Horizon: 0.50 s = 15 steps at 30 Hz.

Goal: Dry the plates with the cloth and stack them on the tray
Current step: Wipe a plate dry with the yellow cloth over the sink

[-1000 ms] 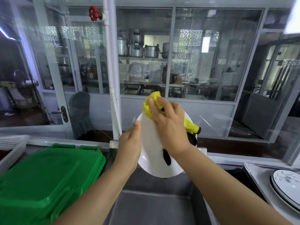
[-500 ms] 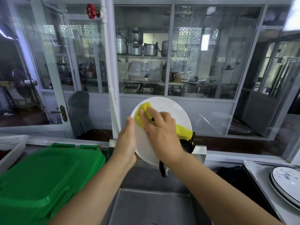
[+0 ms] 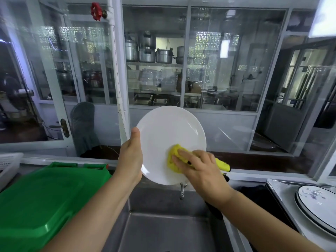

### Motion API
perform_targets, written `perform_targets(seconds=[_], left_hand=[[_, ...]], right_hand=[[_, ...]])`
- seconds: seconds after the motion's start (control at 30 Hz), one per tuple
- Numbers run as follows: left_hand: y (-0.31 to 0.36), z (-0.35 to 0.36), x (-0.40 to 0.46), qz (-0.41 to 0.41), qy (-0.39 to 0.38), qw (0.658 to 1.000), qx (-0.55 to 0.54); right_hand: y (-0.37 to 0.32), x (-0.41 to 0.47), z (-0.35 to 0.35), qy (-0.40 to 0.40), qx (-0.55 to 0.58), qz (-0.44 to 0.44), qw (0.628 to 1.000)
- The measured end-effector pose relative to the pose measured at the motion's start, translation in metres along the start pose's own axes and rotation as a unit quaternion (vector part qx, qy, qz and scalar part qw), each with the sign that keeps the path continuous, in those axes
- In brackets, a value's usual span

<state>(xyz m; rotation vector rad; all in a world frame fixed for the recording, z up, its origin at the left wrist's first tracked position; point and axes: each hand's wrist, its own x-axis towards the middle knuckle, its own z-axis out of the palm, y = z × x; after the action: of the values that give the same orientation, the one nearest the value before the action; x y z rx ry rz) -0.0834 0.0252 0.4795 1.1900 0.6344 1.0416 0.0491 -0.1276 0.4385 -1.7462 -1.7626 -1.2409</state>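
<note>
- Lowest in the frame lies a steel sink point(image 3: 163, 231), with a green plastic lid point(image 3: 41, 200) at lower left and, at lower right, a tray point(image 3: 280, 190) carrying stacked patterned plates point(image 3: 320, 206).
- Both forearms rise from the bottom edge and meet at frame centre, above the sink.
- The left hand point(image 3: 131, 157) takes the white plate point(image 3: 169, 135) by its left rim: the thumb lies along the front edge, and the fingers are hidden behind, so the grip is a narrow pinch on the rim.
- The right hand point(image 3: 200, 170) presses the yellow cloth point(image 3: 175, 157) flat against the plate's lower right face, fingers curled over the wad; a yellow-and-black tail hangs out past the wrist.
- The plate stands nearly upright, facing the camera. It looks stiff, glazed, breakable and probably slick if wet, so a rim hold with support behind seems wise.
- The cloth is soft and bunches easily.
- Beyond, glass partitions show shelves of metal pots point(image 3: 154, 51) at upper centre.
</note>
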Motion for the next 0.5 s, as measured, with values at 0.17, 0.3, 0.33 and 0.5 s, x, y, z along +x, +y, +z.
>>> perform_targets(seconds=[0.17,0.3,0.33,0.5], left_hand=[[0.000,-0.003,-0.007,0.034,-0.028,0.992,0.116],[-0.003,-0.003,-0.012,0.025,-0.041,0.992,0.113],[-0.004,-0.004,-0.011,0.028,-0.037,0.994,0.096],[-0.004,-0.015,-0.001,0.024,0.009,1.000,-0.003]], right_hand=[[0.033,0.028,-0.010,-0.006,-0.074,0.034,0.997],[0.048,0.049,-0.015,0.020,-0.055,0.099,0.993],[0.048,0.050,-0.015,0.027,-0.016,0.137,0.990],[0.039,0.040,-0.015,0.017,0.388,0.459,0.799]])
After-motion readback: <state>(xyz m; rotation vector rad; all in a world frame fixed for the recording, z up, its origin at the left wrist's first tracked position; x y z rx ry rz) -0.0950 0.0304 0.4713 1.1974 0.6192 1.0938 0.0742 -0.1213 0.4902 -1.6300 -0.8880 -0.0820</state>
